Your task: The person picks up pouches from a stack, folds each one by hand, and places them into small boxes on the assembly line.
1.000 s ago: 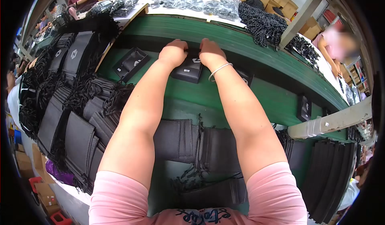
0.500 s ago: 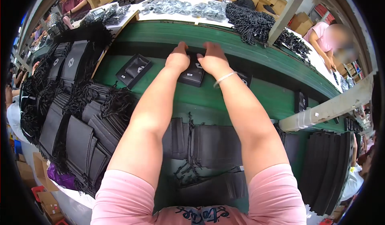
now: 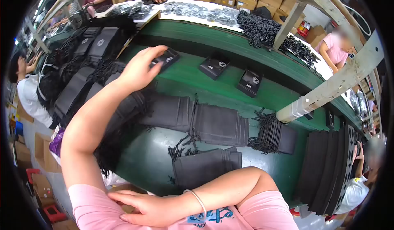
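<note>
My left hand [image 3: 143,68] is stretched over the green conveyor with its thumb and fingers apart. Its fingertips are at the near end of a small black box [image 3: 169,59] with a light logo; whether they press on it is hard to see. My right hand [image 3: 152,210], with a bangle at the wrist, lies across my body against my left pink sleeve [image 3: 87,203], fingers extended and holding nothing. Further right on the belt sit another black box [image 3: 214,67] and a third box [image 3: 249,83]. Flat black drawstring pouches [image 3: 216,124] lie in stacks in front of me.
Piles of black pouches [image 3: 102,43] rise at the left. A metal post [image 3: 324,88] slants across the right, above dark foam-like strips [image 3: 324,168]. Behind the green belt [image 3: 184,72], a white table [image 3: 197,6] bears plastic-wrapped items and black cords. Several co-workers are around.
Both hands have left the middle box. My left hand has moved left to the leftmost box, and my right hand has drawn back to my left sleeve. The view has shifted.
</note>
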